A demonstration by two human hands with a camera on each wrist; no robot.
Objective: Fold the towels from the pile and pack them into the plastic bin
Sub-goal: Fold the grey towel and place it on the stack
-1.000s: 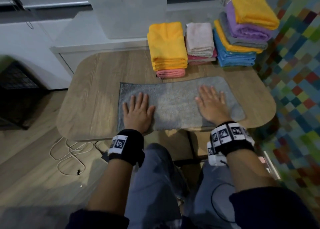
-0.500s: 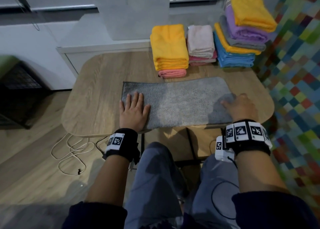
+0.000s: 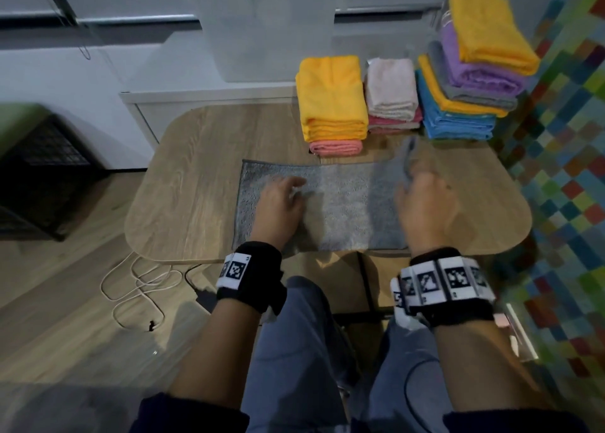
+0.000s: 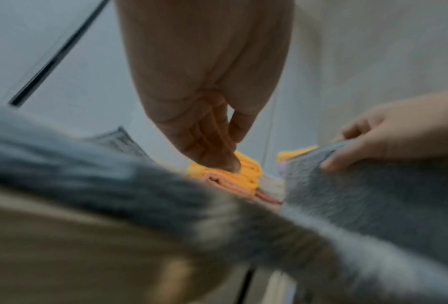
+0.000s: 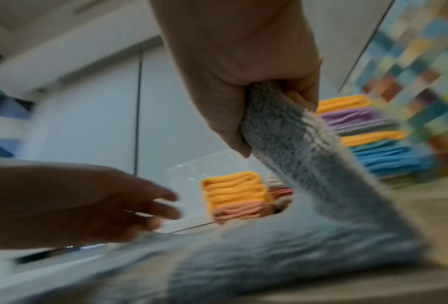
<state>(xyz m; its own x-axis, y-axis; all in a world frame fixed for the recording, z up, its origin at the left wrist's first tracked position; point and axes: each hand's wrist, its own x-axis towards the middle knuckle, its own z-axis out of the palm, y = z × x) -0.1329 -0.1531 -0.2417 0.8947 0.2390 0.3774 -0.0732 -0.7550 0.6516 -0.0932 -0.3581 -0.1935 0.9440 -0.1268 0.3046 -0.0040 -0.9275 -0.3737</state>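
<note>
A grey towel (image 3: 340, 210) lies flat across the wooden table (image 3: 196, 187). My right hand (image 3: 412, 184) grips its right end and holds it lifted off the table, bent toward the left; the right wrist view shows the fist (image 5: 256, 123) closed round the cloth (image 5: 295, 257). Over the towel's left half, my left hand (image 3: 291, 187) hovers with relaxed fingers (image 4: 217, 148) that hold nothing. Behind the table stands a clear plastic bin (image 3: 262, 23). A tall pile of coloured towels (image 3: 474, 72) sits at the back right.
A folded yellow stack on a pink towel (image 3: 334, 99) and a white-and-pink stack (image 3: 391, 89) sit at the table's back edge. A black crate (image 3: 42, 171) and a white cable (image 3: 137, 285) lie on the floor at left. A mosaic wall (image 3: 573, 171) bounds the right.
My right hand slid from flat on the towel to its right end, gripped it and lifted it leftward. My left hand came off its flat press and moved slightly right.
</note>
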